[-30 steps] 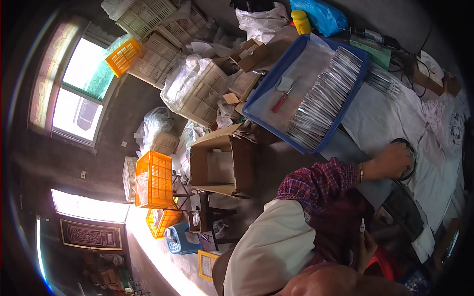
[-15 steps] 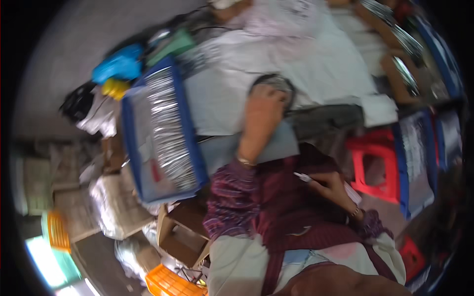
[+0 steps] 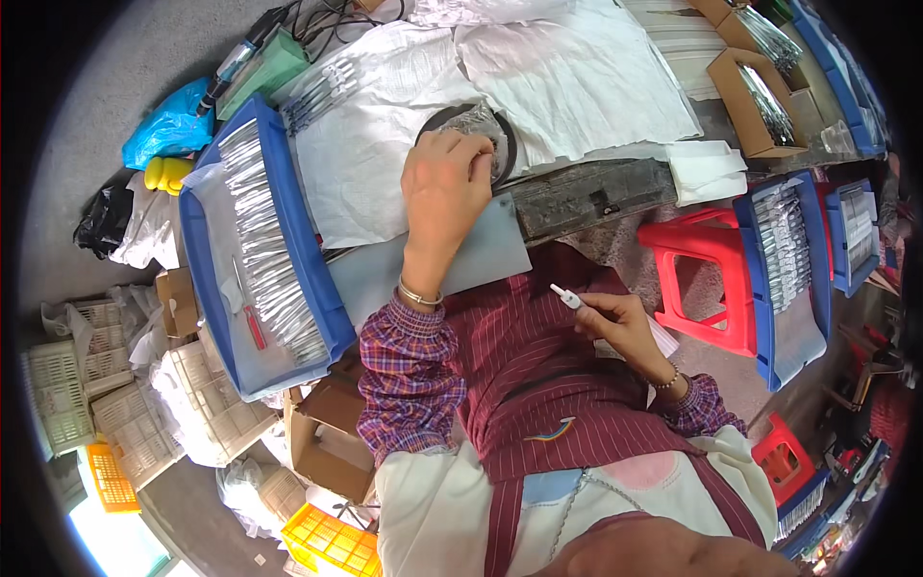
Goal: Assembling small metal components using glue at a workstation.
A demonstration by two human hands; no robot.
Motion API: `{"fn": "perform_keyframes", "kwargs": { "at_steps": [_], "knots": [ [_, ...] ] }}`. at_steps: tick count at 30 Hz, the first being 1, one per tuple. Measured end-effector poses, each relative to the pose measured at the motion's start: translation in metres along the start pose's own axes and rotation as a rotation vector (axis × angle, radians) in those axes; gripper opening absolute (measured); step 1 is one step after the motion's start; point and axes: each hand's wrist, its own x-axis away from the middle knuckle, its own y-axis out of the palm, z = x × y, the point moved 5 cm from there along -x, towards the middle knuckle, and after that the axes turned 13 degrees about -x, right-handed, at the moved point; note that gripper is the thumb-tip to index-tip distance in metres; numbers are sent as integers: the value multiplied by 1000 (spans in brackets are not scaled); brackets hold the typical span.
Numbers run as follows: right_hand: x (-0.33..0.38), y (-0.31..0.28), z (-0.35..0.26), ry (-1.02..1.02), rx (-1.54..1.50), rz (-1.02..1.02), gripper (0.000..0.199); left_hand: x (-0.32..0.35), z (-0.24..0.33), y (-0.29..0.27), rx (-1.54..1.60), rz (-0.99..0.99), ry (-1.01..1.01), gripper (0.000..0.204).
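Observation:
My left hand (image 3: 444, 188) reaches over a dark round dish (image 3: 509, 159) on the work table. Its fingertips are bent down and drawn together at a clear plastic bag (image 3: 476, 121) in the dish; what they pinch, if anything, is hidden. My right hand (image 3: 623, 332) is closed in front of the maroon apron. Between its thumb and fingers is a slim white plastic rod (image 3: 567, 297) with a narrow tip, pointing up and left. Left of my left arm stands a blue tray (image 3: 332, 317) of silvery, thin, wrapped pieces (image 3: 269, 250).
White cloth (image 3: 567, 87) covers much of the table, with several slim pieces (image 3: 322, 93) at its far left. Cardboard boxes (image 3: 755, 106) stand far right. A red stool (image 3: 707, 279) and another blue tray (image 3: 817, 288) are at right; crates (image 3: 207, 399) stand at lower left.
The view has shifted and become sharper. My left hand stays at the dish, its fingers more bunched now. My right hand still holds the white rod near the apron.

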Motion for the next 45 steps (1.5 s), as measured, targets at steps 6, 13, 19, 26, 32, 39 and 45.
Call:
{"fn": "perform_keyframes", "kwargs": {
  "at_steps": [6, 13, 19, 26, 32, 39, 45],
  "knots": [
    [0, -2, 2, 34, -22, 2, 24, 0, 1, -5, 60, 77, -9, 7],
    [-2, -5, 4, 38, -43, 34, 26, 23, 15, -24, 463, -31, -171, 12],
    [-5, -1, 1, 45, -41, 29, 26, 84, 42, -20, 1072, -427, -389, 5],
    [-5, 2, -1, 30, -52, 9, 26, 131, 56, 9, 1286, -581, -571, 5],
    [-4, -1, 0, 8, -49, 8, 25, 130, 62, 10, 1308, -574, -608, 8],
    [-3, -7, 1, -3, -52, -10, 26, 136, 54, 6, 1245, -596, -710, 13],
    [0, -25, 6, 91, -178, 126, 26, 63, 43, -32, 825, -321, -381, 16]
  ]
}}
